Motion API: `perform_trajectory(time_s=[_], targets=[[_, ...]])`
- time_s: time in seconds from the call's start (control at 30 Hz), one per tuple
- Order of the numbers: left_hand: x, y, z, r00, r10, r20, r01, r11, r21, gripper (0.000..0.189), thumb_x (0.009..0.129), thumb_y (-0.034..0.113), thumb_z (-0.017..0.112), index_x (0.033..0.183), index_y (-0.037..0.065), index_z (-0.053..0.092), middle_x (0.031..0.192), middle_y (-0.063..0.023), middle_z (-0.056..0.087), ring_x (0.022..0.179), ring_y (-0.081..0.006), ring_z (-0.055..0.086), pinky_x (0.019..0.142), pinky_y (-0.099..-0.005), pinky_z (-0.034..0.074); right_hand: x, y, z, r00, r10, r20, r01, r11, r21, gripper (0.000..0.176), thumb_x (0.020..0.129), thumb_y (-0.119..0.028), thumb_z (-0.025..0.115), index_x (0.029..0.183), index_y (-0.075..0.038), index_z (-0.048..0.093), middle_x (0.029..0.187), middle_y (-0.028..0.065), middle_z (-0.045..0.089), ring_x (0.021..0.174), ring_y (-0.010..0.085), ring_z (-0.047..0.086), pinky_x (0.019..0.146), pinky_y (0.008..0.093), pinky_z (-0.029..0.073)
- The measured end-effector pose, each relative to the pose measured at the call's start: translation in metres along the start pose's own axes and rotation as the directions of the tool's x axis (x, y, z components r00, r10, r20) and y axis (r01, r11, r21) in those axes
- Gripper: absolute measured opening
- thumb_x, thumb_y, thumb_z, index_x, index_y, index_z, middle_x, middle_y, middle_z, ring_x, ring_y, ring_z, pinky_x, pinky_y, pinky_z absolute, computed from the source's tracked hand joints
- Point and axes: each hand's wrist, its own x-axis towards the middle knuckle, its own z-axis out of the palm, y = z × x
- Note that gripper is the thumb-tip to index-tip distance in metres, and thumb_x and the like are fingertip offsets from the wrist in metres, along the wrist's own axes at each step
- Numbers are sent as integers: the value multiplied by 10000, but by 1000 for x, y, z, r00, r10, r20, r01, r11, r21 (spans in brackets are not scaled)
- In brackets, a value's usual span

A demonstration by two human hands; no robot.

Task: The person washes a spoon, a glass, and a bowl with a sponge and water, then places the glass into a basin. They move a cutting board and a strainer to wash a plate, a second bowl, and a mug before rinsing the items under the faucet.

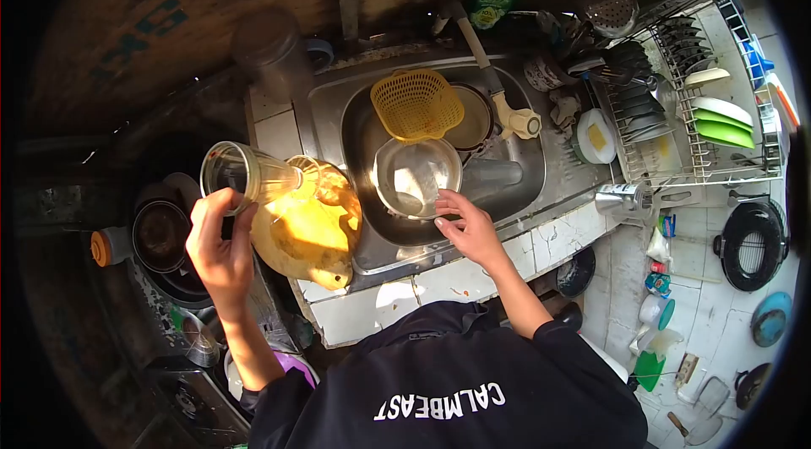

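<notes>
My left hand (221, 242) is raised at the left of the sink, its fingers and thumb wrapped round a clear drinking glass (269, 177). The glass lies nearly sideways, wide mouth to the left and foot to the right. Below it is a yellow chopping board (300, 238) on the counter. My right hand (467, 231) is at the near right rim of a round, clear-looking bowl (405, 183) in the sink, fingertips right at the rim and thumb apart from them. Behind the bowl sits a yellow plastic basket (417, 104).
The steel sink (359, 250) also holds a round pan (471, 118) and a clear tumbler (494, 171) under a cream tap (517, 121). At right stand a dish rack (697, 170) with plates and a metal cup (621, 200). Dark pots (160, 234) are at left.
</notes>
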Motion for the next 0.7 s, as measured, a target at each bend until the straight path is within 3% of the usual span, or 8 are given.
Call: perform_trajectory(time_s=[0.07,0.17,0.23,0.3,0.43,0.5,0.53,0.7], targets=[[-8,25,32,995,26,95,-17,995,-98,186,721,-103,675,882,-47,602,794,-118,615,722,-234,583,719,-293,454,-6,-46,8,981,-190,42,194,964,-183,688,771,-168,734,1370,-69,412,1345,192,475,1229,312,489,980,401,433],[-41,46,93,979,52,196,-21,988,-154,184,722,-31,724,879,-14,628,814,-115,639,761,-242,613,711,-320,440,-7,-55,14,946,-324,3,304,885,-352,777,728,-169,764,1393,-82,371,1358,211,450,1249,336,460,1033,423,381],[-62,66,127,975,90,202,-39,969,-245,186,722,-9,735,877,11,633,824,-101,641,770,-264,609,738,-335,433,-9,-40,11,948,-317,22,300,873,-384,876,684,-167,797,1416,-86,324,1327,215,479,1210,346,498,999,420,417],[-81,79,148,969,73,238,11,944,-331,200,732,1,733,900,20,628,831,-100,639,777,-286,602,756,-340,424,-16,-25,2,998,-52,38,57,984,-166,927,620,-156,831,1401,-73,338,1259,204,539,1151,354,544,958,411,450],[-96,77,157,949,167,267,-36,899,-436,251,753,16,722,976,19,606,956,-117,626,914,-292,611,859,-381,444,-24,-6,-21,997,-67,-36,57,972,-228,849,568,-95,823,1309,-81,408,1154,143,610,1113,336,573,937,389,461],[-96,61,133,951,125,283,-14,931,-364,265,767,20,709,1009,14,601,1037,-141,606,980,-310,598,902,-401,454,-15,2,-40,996,-59,70,80,926,-368,812,549,-46,787,1278,-81,432,1162,139,603,1106,336,571,939,385,454],[-93,47,116,973,-7,233,73,958,-278,270,776,20,695,1028,13,599,1051,-150,601,987,-321,594,893,-400,464,-10,8,-44,993,-54,109,95,901,-424,794,548,-30,765,1272,-78,442,1169,145,596,1106,340,564,943,389,451],[-95,-64,6,930,-272,-247,335,904,267,383,785,25,655,1154,-11,559,1143,-207,567,1045,-372,574,908,-381,469,20,49,-63,957,-31,290,209,766,-608,730,572,-11,716,1254,-75,465,1182,163,579,1117,360,539,941,400,449]])
